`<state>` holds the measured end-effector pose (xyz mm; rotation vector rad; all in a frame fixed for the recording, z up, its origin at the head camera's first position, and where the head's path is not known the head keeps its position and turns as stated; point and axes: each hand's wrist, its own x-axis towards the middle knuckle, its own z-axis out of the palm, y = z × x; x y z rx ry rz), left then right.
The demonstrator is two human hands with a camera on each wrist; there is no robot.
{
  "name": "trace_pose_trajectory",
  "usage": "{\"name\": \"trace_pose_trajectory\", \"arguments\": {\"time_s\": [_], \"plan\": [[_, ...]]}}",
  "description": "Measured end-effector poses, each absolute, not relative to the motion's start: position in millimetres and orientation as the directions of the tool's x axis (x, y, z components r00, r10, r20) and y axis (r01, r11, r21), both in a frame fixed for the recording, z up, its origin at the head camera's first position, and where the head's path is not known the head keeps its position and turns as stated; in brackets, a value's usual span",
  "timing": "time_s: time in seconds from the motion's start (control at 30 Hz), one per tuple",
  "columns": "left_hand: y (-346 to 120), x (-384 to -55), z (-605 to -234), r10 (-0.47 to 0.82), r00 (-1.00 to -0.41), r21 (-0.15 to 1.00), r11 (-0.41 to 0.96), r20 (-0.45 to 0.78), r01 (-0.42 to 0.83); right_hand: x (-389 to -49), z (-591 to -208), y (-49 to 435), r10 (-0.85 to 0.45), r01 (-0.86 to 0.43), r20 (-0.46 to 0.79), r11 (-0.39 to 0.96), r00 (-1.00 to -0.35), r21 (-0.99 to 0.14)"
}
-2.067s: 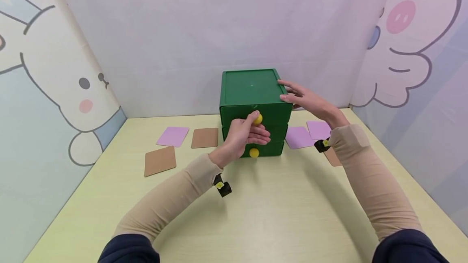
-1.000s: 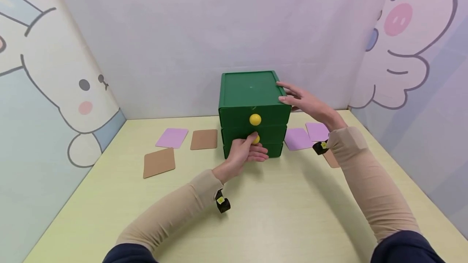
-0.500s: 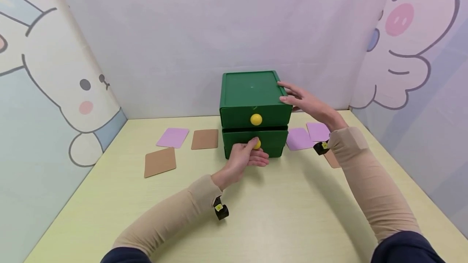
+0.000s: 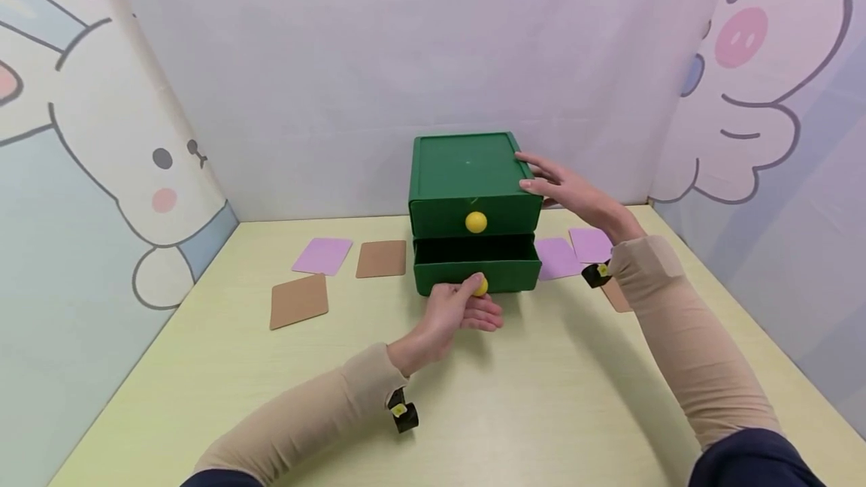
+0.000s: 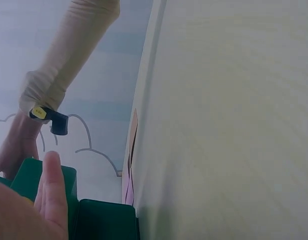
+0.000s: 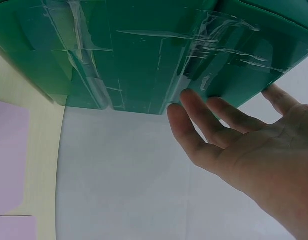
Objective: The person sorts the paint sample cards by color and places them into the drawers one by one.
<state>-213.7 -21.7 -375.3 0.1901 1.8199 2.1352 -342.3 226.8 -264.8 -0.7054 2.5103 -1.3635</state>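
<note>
Brown card (image 4: 299, 301) lies farthest left on the pale worktop (image 4: 528, 412), then a purple card (image 4: 322, 256) and another brown card (image 4: 381, 258). Next, the left hand (image 4: 452, 316) pinches a yellow knob (image 4: 482, 288) on the pulled-out drawer (image 4: 516, 276), just beneath the top drawer (image 4: 443, 217) of the green drawer unit (image 4: 467, 164), which stands centrally near the back. The right hand (image 4: 570, 185), fingers spread, touches the unit's right side and top edge. Beyond lie two purple squares (image 4: 558, 259) and a partly hidden brown piece (image 4: 614, 296).
</note>
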Motion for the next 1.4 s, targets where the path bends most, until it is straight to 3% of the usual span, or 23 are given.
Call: {"name": "trace_pose_trajectory", "arguments": {"time_s": [1.1,1.4], "plan": [[-25.9,-162.1,-377.7,0.431,-0.896,0.977,-0.122,-0.109,-0.177,-345.4,-264.4,226.9,-0.492,-0.312,0.051,0.466,-0.869,-0.828],[-34.2,-157.2,-379.2,0.452,-0.888,0.996,0.016,-0.086,-0.089,-345.7,-263.7,222.8,-0.504,-0.319,0.052,0.46,-0.862,-0.828]]}}
